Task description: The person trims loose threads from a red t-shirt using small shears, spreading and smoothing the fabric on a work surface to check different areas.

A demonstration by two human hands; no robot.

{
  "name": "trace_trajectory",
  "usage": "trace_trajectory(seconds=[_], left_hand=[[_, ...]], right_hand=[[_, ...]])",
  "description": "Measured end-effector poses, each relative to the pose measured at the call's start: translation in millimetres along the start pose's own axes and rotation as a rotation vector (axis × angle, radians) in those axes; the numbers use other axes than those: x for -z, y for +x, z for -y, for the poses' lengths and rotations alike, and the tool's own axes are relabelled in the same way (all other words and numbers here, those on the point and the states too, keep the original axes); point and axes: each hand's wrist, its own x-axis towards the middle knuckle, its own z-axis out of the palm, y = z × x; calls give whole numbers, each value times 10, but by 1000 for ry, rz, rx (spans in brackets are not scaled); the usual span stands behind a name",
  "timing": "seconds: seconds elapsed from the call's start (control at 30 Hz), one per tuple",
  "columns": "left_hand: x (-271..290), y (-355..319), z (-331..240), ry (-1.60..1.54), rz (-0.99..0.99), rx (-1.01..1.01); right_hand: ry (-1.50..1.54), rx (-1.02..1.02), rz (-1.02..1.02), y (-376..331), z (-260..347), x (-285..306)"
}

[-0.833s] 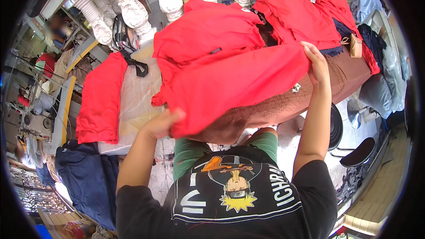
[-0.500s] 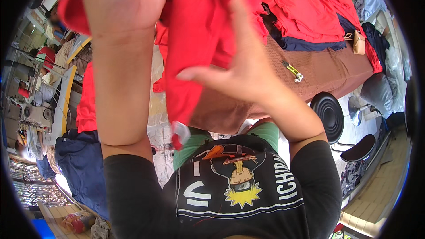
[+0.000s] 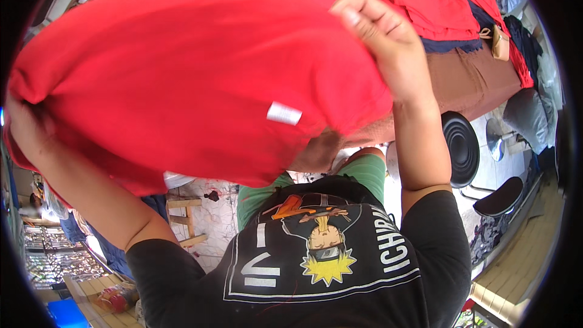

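Note:
A red shirt (image 3: 182, 79) is stretched wide in front of me, with a small white label (image 3: 284, 113) on its lower part. At its right end my right hand (image 3: 385, 30) is closed, pinching the edge of the cloth between thumb and fingers. My left hand (image 3: 27, 124) is at the far left, where the fabric bunches up around it. Folds cover its fingertips, but the cloth hangs gathered from that hand. Beneath the shirt lies a table under a brown cloth (image 3: 467, 79), mostly hidden by it.
More red garments (image 3: 419, 0) are piled on the table at the far right, with navy cloth under them. A small tan pouch (image 3: 500, 44) lies beside the pile. Right of me stands a round black stool (image 3: 460, 149). A wooden frame (image 3: 189, 222) and a blue box (image 3: 67, 314) are at lower left.
The red shirt has gone from hanging bunched to spread out sideways. My left hand has swung out to the far left. My right hand, open before, has moved up and closed on the cloth.

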Motion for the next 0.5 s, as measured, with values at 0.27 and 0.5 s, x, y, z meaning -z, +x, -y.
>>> trace_trajectory(seconds=[0.27,0.5], left_hand=[[-2161,44,950,280,-45,-16],[-3456,-777,1885,182,893,-221]], right_hand=[[-207,-273,-213,-564,-741,363],[-1741,-166,-433,-1066,-1164,1929]])
